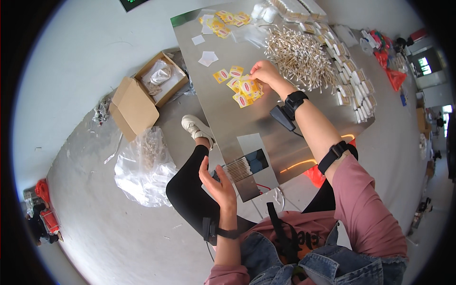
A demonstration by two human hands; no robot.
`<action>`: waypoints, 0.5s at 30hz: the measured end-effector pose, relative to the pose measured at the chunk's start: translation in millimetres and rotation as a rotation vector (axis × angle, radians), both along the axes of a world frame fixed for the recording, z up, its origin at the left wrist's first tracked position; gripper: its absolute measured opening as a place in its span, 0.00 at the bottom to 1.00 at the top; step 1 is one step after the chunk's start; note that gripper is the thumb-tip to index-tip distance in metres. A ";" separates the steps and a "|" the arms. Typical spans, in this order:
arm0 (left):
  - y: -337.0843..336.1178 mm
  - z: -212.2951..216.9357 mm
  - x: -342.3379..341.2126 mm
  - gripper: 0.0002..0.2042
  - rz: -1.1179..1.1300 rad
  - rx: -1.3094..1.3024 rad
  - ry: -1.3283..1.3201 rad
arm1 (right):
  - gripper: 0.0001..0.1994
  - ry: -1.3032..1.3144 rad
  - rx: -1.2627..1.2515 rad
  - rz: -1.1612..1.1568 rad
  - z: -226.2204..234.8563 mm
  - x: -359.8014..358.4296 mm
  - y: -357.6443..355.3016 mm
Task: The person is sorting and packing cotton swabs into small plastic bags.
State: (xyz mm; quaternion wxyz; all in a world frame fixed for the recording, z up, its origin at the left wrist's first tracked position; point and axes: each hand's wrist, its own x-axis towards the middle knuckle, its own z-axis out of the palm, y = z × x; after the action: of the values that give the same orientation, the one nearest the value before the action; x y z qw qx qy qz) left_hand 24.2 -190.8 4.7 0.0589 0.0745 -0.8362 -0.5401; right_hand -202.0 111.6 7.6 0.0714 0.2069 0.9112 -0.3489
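My left hand [218, 183] holds a neat row of cotton swabs [237, 169] over a small metal tray at the near edge of the shiny steel table [228, 114]. My right hand [265, 73] reaches out to a loose pile of small yellow paper labels [243, 88] in the middle of the table, fingertips pinching at one of them. Just beyond that hand lies a big heap of loose cotton swabs [299, 57]. A black band sits on each wrist.
Packed swab bundles [354, 88] line the table's right side. More yellow labels [227, 20] and white paper squares [207, 58] lie at the far end. On the floor to the left are an open cardboard box [152, 83] and a clear plastic bag [142, 166].
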 end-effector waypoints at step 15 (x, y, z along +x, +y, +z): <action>-3.7 -3.1 2.5 0.19 0.053 0.057 -0.010 | 0.25 0.213 0.336 0.136 17.4 -20.7 -58.0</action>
State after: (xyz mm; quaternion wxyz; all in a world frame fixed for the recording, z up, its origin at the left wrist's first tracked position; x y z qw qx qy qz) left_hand 26.7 -194.5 1.5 0.0669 0.1009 -0.8184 -0.5618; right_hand -222.7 53.6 24.9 -0.0372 0.1158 0.9709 -0.2065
